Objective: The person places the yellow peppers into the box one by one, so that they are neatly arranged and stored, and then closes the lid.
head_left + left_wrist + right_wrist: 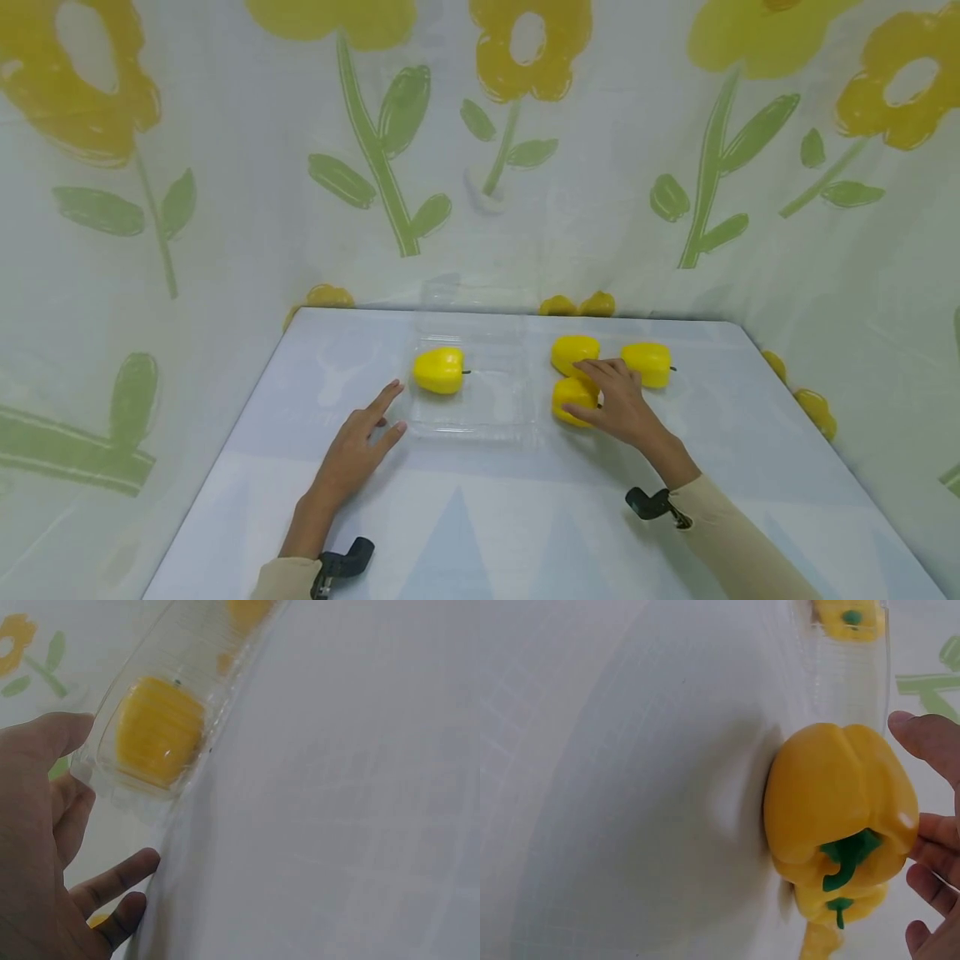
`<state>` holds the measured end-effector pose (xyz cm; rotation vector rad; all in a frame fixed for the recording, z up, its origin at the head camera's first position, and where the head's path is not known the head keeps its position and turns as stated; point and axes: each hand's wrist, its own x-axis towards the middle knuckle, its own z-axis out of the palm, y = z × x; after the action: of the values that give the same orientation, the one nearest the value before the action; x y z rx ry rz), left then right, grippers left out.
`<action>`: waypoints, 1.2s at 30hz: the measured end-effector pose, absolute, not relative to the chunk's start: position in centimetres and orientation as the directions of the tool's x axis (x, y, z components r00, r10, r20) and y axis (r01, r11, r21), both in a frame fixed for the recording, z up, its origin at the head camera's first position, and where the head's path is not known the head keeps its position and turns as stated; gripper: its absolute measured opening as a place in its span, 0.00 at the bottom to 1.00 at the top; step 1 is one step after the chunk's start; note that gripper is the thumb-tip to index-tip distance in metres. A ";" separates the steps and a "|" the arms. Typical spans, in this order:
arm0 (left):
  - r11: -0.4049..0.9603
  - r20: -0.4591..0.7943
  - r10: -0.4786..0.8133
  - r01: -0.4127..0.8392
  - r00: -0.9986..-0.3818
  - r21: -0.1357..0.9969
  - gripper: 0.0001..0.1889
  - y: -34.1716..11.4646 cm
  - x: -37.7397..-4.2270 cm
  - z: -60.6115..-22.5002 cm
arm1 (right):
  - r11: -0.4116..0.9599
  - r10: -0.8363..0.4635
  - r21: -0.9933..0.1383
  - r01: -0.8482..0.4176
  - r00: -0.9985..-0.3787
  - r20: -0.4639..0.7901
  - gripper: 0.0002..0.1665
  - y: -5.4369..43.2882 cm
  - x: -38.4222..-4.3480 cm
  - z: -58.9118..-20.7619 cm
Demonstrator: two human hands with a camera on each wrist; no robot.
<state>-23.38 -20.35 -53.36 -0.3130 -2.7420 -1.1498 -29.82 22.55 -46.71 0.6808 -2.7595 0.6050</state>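
Observation:
A clear plastic box stands on the table with one yellow bell pepper lying in its left part. My left hand is beside the box's left edge, fingers spread and holding nothing. In the left wrist view, the thumb and a finger lie close to the box's corner; contact is hard to tell. To the right of the box, my right hand reaches over a front yellow bell pepper, thumb and fingers spread around it. A small gap shows between thumb and pepper in the right wrist view.
Behind the front pepper sits another yellow bell pepper, partly covered by my right fingers. One more yellow bell pepper lies to the right. The box's transparent lid stands up near the table's back edge, before a flower-printed cloth.

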 end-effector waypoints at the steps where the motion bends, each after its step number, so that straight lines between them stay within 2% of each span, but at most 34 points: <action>1: 0.684 0.219 0.132 0.249 -0.967 0.686 0.33 -20.3 -23.4 -53.4 | 0.806 -0.389 -0.338 -0.486 -0.865 0.316 0.43 22.6 -29.8 -46.7; 26: 0.690 0.232 0.139 0.262 -0.963 0.675 0.33 -20.2 -23.4 -53.3 | 0.823 -0.357 -0.355 -0.444 -0.890 0.284 0.47 23.6 -29.7 -48.1; 36: 0.689 0.227 0.136 0.257 -0.964 0.678 0.33 -20.3 -23.5 -53.4 | 0.826 -0.349 -0.366 -0.429 -0.898 0.267 0.45 23.4 -29.6 -48.1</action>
<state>-23.46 -20.26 -53.37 -0.3213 -2.7395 -1.1356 -29.62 23.42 -48.08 0.6065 -2.8194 0.6317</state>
